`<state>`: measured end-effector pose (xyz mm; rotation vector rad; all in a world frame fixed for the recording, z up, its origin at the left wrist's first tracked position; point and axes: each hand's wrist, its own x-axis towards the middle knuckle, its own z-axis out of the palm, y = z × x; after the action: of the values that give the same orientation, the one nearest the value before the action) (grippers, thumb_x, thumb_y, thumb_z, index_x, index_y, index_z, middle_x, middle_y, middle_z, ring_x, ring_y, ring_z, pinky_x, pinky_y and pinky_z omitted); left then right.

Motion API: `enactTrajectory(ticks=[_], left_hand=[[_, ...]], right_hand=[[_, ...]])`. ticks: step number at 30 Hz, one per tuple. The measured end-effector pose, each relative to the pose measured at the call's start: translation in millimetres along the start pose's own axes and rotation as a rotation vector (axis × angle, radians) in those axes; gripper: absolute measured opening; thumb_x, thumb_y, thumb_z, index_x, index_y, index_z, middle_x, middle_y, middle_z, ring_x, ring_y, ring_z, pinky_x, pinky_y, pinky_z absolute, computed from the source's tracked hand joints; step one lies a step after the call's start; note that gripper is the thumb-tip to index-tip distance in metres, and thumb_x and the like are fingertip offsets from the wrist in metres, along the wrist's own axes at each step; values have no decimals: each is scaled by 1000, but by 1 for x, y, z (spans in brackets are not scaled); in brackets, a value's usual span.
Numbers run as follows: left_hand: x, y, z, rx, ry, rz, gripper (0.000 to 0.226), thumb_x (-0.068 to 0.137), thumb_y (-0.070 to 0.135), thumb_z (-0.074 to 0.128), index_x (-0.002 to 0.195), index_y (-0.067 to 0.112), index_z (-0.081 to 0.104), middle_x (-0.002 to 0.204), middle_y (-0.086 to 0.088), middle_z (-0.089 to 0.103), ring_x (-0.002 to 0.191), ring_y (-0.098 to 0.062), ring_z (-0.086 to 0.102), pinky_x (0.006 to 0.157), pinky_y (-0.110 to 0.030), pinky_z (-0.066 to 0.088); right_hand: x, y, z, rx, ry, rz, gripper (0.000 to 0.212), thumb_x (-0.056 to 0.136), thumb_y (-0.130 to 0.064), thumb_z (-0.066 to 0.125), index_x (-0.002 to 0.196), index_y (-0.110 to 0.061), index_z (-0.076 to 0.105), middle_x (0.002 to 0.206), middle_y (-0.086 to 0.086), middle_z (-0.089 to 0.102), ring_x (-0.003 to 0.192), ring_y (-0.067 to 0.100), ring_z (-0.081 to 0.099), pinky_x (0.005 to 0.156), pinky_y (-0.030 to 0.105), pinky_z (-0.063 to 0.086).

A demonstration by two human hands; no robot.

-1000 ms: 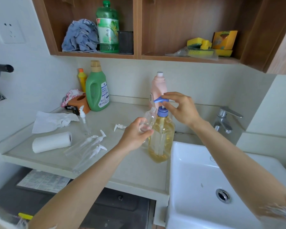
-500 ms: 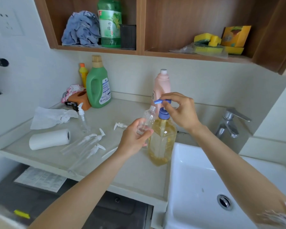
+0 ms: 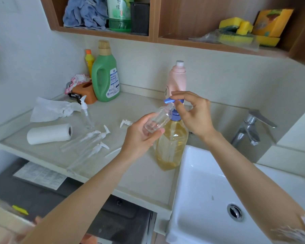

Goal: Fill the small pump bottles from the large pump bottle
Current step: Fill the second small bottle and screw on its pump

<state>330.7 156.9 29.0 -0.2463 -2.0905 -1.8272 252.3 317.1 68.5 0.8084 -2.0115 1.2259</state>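
Note:
The large pump bottle [image 3: 171,147], clear with yellow liquid and a blue pump head [image 3: 173,101], stands on the counter beside the sink. My right hand [image 3: 192,113] pinches the blue pump head from above. My left hand [image 3: 141,138] grips a small clear bottle [image 3: 158,118] with no pump on it, tilted so its open neck sits under the blue spout. Another small pump bottle [image 3: 86,115] stands upright to the left. Three small pump bottles [image 3: 88,143] lie on the counter, and a loose white pump [image 3: 126,123] lies near them.
A paper towel roll [image 3: 48,133] and crumpled tissue [image 3: 51,110] lie at the counter's left. A green detergent jug [image 3: 105,74] and a pink bottle [image 3: 177,78] stand at the back wall. The white sink [image 3: 218,191] and faucet [image 3: 250,127] are on the right. Shelves hang overhead.
Both hands keep their hold at the large bottle's pump. The camera has tipped slightly down and moved closer; the objects on the counter have not moved.

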Motion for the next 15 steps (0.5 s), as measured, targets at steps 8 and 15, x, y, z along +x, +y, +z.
enactTrajectory(ticks=[8,15], left_hand=[[4,-9,-12,-24,-26,-20,41,79,15,76,112,32,59,80,13,65,61,-6,56,51,-25,49],[8,-15,-25,17,-49,2,41,78,24,75,115,30,58,81,21,65,65,-2,59,65,-28,50]], right_hand=[[-4,0,6,94,65,90,22,86,-1,55,92,-12,73,100,-6,69,99,5,65,92,17,44],[-6,-9,9,18,126,110,25,83,-15,52,90,-11,75,99,-4,71,100,9,65,93,19,46]])
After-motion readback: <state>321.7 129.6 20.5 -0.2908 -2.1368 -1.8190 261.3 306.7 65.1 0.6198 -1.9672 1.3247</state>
